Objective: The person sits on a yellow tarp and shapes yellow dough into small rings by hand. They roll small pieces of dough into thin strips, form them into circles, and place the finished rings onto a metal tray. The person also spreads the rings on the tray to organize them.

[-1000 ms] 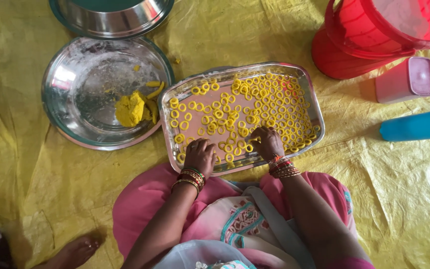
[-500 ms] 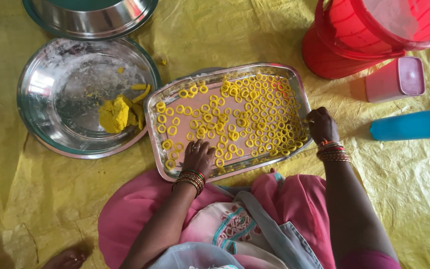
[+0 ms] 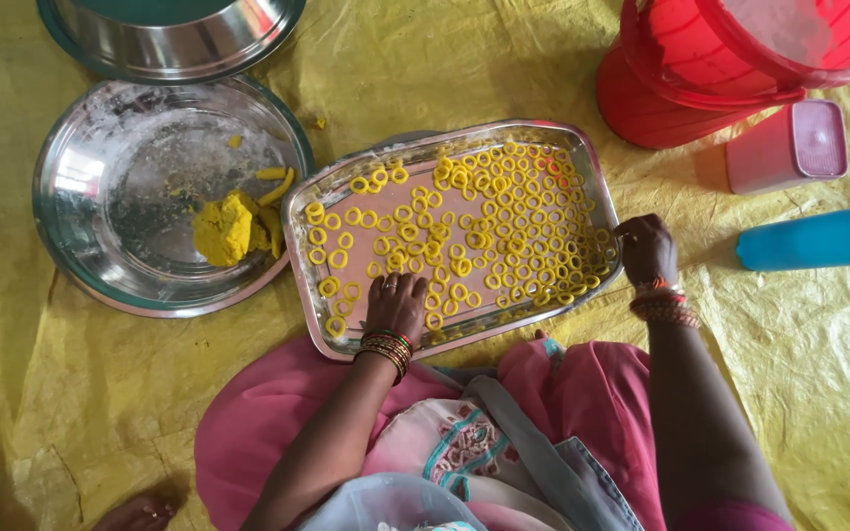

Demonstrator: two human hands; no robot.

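The left hand (image 3: 397, 300) rests palm-down, fingers loosely spread, on the near edge of the rectangular steel tray (image 3: 308, 258), steadying it, while the right hand (image 3: 647, 252) pinches the tray's right rim. Small yellow dough rings (image 3: 484, 231) lie in one layer across the glossy tray; a soft dough lump (image 3: 224, 228) sits in the round steel plate (image 3: 100, 187) just left.

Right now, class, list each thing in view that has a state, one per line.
Rectangular steel tray: crowded with yellow dough rings.
Round steel plate: holds a dough lump.
Left hand: resting on the rings.
Right hand: gripping the tray's right rim.
Pink box: lid on.
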